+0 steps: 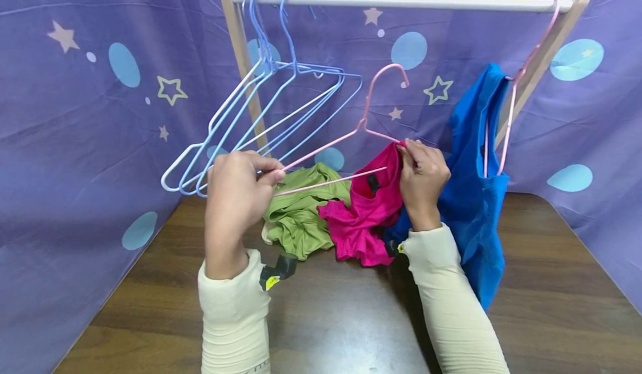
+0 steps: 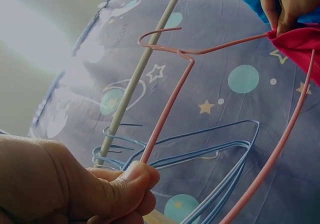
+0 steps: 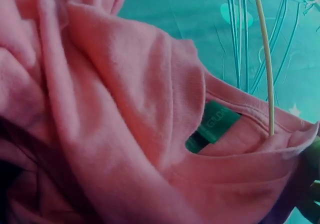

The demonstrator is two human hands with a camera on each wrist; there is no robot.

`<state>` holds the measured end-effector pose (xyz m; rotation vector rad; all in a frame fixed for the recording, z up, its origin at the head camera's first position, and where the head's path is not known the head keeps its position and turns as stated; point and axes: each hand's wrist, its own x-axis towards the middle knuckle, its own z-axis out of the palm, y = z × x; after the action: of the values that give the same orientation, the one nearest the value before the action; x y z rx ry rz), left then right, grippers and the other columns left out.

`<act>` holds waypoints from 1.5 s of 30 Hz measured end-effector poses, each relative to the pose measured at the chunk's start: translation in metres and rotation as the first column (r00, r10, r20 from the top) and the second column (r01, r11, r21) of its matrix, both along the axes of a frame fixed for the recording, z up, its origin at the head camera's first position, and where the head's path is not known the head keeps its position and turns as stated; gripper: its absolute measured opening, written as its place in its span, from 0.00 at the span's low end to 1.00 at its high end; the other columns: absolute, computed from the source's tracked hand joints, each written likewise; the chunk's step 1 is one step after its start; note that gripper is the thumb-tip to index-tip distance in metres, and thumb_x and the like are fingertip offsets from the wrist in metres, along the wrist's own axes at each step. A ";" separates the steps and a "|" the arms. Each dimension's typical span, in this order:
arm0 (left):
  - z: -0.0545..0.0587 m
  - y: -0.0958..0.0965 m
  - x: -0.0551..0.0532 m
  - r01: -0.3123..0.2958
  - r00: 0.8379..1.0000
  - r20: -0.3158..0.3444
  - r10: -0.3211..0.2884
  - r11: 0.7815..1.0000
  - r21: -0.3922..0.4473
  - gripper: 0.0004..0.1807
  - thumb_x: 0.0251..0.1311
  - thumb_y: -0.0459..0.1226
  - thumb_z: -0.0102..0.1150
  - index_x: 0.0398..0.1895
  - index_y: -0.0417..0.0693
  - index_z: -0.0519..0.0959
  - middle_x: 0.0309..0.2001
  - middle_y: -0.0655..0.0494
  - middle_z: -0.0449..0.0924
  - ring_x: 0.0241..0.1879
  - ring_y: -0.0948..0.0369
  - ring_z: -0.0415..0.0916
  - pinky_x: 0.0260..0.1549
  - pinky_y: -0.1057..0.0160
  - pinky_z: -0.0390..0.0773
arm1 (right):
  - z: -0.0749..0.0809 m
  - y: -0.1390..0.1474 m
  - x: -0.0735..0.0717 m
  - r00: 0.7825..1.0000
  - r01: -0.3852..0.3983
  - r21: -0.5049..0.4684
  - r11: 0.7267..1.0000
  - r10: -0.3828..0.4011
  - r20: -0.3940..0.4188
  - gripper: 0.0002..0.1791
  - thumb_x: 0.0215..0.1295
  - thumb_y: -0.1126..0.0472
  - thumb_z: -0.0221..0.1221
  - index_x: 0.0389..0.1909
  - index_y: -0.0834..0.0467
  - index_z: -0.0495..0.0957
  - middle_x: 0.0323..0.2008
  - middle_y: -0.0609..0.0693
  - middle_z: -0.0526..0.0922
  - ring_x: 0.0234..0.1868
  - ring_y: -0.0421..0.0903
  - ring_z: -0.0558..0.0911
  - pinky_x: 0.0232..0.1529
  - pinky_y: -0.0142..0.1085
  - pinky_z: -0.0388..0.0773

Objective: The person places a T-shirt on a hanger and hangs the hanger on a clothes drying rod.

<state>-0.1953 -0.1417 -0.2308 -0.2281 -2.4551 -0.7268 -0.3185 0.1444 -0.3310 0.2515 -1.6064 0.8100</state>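
My left hand pinches one shoulder of a pink wire hanger between thumb and fingers, also plain in the left wrist view. The hanger's hook points up, below the rack's bar. With my right hand I grip the neck edge of a bright pink shirt at the hanger's other shoulder. That end of the hanger passes inside the shirt's neck opening. In the right wrist view the shirt hangs in folds, with a dark label inside the collar and the hanger's bottom bar entering the neck.
Several blue and white hangers hang at the left of the rack's white bar. A blue garment hangs on a pink hanger at the right. A crumpled green garment lies on the wooden table. A patterned curtain stands behind.
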 end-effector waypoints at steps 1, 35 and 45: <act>0.000 0.001 0.000 -0.005 1.000 -0.001 0.005 1.000 0.004 0.03 0.59 0.37 0.72 0.33 0.52 0.92 0.38 0.56 0.90 0.40 0.47 0.85 0.45 0.42 0.72 | 0.001 -0.001 0.001 1.000 0.005 -0.004 1.000 -0.005 -0.001 0.09 0.68 0.62 0.67 0.35 0.64 0.90 0.35 0.58 0.90 0.36 0.60 0.85 0.43 0.52 0.82; 0.001 0.013 -0.001 -0.030 0.999 0.041 0.028 0.998 0.046 0.03 0.59 0.39 0.73 0.35 0.52 0.92 0.38 0.57 0.90 0.44 0.50 0.85 0.50 0.45 0.73 | 0.005 -0.022 0.010 1.000 -0.012 -0.062 0.998 0.011 -0.021 0.08 0.69 0.67 0.65 0.43 0.69 0.87 0.32 0.64 0.85 0.34 0.59 0.84 0.37 0.51 0.82; 0.000 0.014 -0.003 -0.038 0.998 0.051 0.035 0.998 0.048 0.03 0.59 0.39 0.73 0.33 0.52 0.92 0.35 0.56 0.90 0.42 0.50 0.84 0.51 0.45 0.72 | 0.009 -0.017 0.010 0.995 -0.064 0.029 0.998 0.062 0.076 0.08 0.67 0.68 0.65 0.44 0.67 0.88 0.41 0.66 0.82 0.46 0.64 0.80 0.50 0.51 0.77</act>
<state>-0.1986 -0.1276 -0.2306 -0.1476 -2.4790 -0.7845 -0.3088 0.1275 -0.3219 0.2982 -1.6892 0.8516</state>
